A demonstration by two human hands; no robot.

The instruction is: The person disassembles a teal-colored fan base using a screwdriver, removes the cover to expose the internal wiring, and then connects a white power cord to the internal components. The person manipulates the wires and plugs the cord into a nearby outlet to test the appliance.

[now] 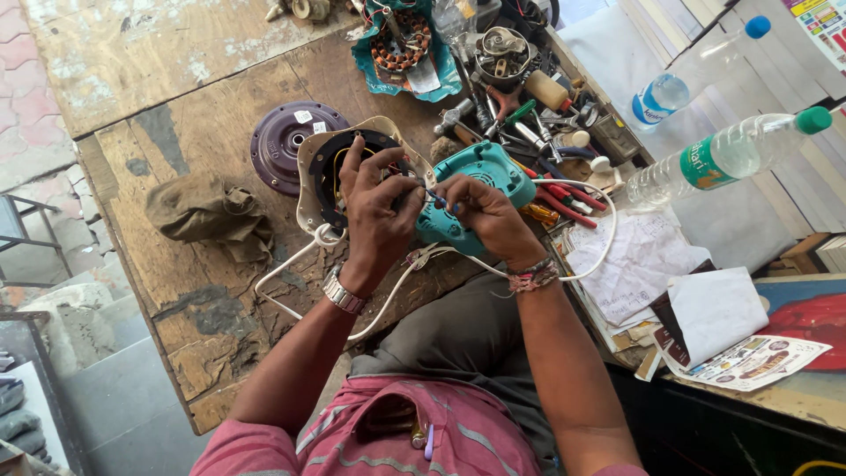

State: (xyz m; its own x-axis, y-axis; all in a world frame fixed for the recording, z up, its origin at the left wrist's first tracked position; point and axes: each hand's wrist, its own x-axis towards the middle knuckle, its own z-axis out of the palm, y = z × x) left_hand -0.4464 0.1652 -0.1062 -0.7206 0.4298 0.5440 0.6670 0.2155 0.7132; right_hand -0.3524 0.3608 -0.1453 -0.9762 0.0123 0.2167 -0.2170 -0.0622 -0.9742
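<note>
Head view, left hand: the left hand [374,207] is raised over the cream housing, fingers curled, pinching the end of a thin wire [429,196] between thumb and fingertips; a metal watch sits on its wrist.
Head view, right hand: the right hand [483,211] faces it from the other side, fingertips pinched on the same wire, so the two hands nearly touch; thread bands circle its wrist.
Head view, wire: short, thin and bluish, held between the two hands just above the teal casing; where it ends is too small to tell.
Head view, teal casing: a teal plastic appliance body [476,181] lies on the tabletop [176,88], partly under the right hand.
Head view, cream housing: a cream housing [308,176] with a dark ring inside lies just left of the teal casing, under the left hand.
Head view, cord: a white cord [291,264] loops from the housing across the tabletop's near edge and round behind the right wrist.
Head view, purple disc: a round purple disc [282,141] lies touching the housing's far left side.
Head view, rag: a crumpled brown rag [207,216] lies well left of the hands.
Head view, tools: a heap of screwdrivers and pliers [538,115] lies beyond the teal casing.
Head view, bottles: two clear plastic bottles [723,154] lie to the right, near loose papers [643,260].
</note>
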